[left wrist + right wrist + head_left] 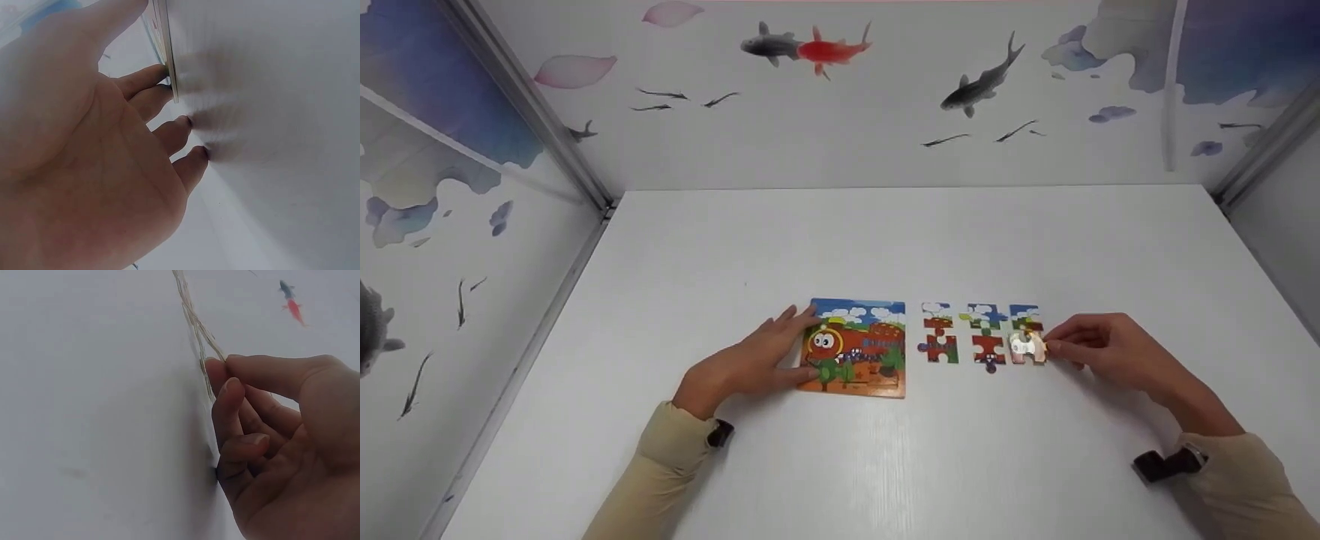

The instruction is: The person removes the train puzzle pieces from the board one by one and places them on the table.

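Note:
A square jigsaw puzzle board [855, 349] with a cartoon red train picture lies on the white table. My left hand [757, 352] rests at its left side, thumb and a fingertip touching the board. In the left wrist view the other fingertips of that hand touch the tabletop beside the board's edge. To the right of the board, loose puzzle pieces [941, 347] lie in two rows. My right hand [1110, 349] pinches the rightmost piece of the front row, a glare-whitened puzzle piece [1027, 347], between thumb and forefinger. The right wrist view shows this piece tilted up off the table.
The white table [840, 247] meets a back wall [840, 135] printed with fish. Side panels stand at left [472, 300] and right [1282, 180]. Dark straps [1170, 463] show at both wrists.

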A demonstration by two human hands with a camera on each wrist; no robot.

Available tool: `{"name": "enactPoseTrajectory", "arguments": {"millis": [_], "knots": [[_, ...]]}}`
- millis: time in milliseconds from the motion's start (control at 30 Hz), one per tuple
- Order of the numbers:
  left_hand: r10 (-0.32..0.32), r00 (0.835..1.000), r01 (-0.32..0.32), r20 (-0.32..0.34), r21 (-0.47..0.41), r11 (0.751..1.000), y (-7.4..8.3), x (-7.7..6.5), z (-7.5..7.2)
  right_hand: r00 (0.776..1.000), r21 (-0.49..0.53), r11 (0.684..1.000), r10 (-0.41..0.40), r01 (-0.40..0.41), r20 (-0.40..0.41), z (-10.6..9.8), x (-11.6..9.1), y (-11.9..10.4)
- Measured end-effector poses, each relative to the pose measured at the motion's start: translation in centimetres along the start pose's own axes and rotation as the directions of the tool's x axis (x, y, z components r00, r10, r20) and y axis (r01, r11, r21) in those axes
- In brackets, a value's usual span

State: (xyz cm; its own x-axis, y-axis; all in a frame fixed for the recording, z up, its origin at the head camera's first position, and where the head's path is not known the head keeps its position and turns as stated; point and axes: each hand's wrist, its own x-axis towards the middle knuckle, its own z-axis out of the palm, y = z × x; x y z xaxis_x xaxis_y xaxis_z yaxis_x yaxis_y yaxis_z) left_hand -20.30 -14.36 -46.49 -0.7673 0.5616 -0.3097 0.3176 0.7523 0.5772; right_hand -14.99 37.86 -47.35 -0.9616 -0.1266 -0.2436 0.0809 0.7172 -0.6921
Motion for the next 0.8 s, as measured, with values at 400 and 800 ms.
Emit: {"name": "enactPoseTrajectory", "arguments": {"millis": [400, 800], "knots": [[-0.015, 1.0, 0.015, 0.009, -0.027, 1.0, 0.06, -0.05, -0.05, 0.999, -0.054, 0.998, -0.017, 0.019, 0.027, -0.05, -0.19, -0.33], [0.027, 1.0, -0.027, 0.004, -0.017, 0.999, -0.16, -0.14, -0.15, 1.0, -0.094, 0.995, -0.01, 0.012, 0.029, -0.29, -0.13, -0.26]]}}
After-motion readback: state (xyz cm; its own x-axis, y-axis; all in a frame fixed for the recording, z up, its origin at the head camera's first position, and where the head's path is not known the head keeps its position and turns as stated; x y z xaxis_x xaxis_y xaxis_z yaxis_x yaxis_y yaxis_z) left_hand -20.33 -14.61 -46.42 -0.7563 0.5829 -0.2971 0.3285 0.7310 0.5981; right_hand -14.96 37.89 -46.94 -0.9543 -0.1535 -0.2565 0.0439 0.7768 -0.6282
